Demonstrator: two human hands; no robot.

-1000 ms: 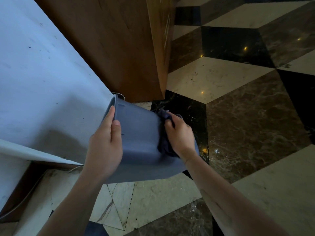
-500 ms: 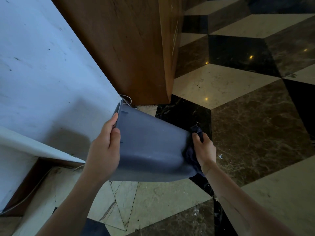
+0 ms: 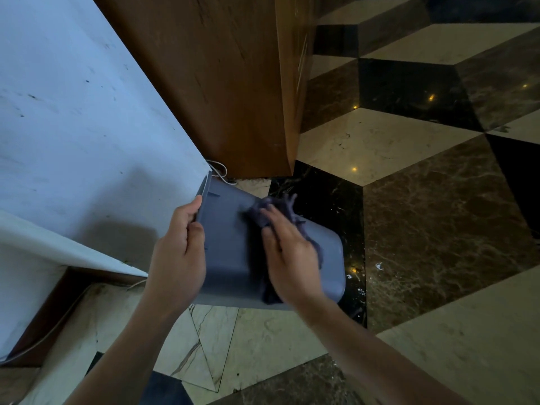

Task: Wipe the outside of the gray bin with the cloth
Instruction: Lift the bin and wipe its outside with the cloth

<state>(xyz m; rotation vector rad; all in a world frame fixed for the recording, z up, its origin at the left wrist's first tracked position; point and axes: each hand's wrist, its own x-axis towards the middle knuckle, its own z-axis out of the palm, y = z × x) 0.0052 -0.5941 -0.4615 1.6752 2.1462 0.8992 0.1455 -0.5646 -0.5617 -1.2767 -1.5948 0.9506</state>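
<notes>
Head view, looking down: gray bin (image 3: 230,247) is tipped over on its side and held up off the floor, its open mouth turned toward the white marble slab (image 3: 73,127) at the left and its closed bottom pointing right, over the patterned marble floor (image 3: 409,229). Its rim sits just beside the slab's lower corner.

Left hand (image 3: 178,252) grips the bin at the rim end: the thumb lies across the outer wall while the other fingers, held close together, curl over the rim edge toward the inside, where their tips are hidden.

Right hand (image 3: 289,252) lies palm-down on the bin's upward-facing side, nearer the bottom end. Its fingers are stretched out flat and slightly fanned, pressing the dark cloth (image 3: 280,206) against the plastic rather than pinching it. Crumpled cloth sticks out beyond the fingertips toward the top of the frame, and another fold hangs out below the wrist at the bin's lower edge. This hand and the cloth look blurred.

Behind the bin stands a brown wooden cabinet (image 3: 219,83), reaching down to the floor, with a thin white cable (image 3: 219,171) looped at its base just above the bin's rim. Both forearms enter from the bottom of the frame.
</notes>
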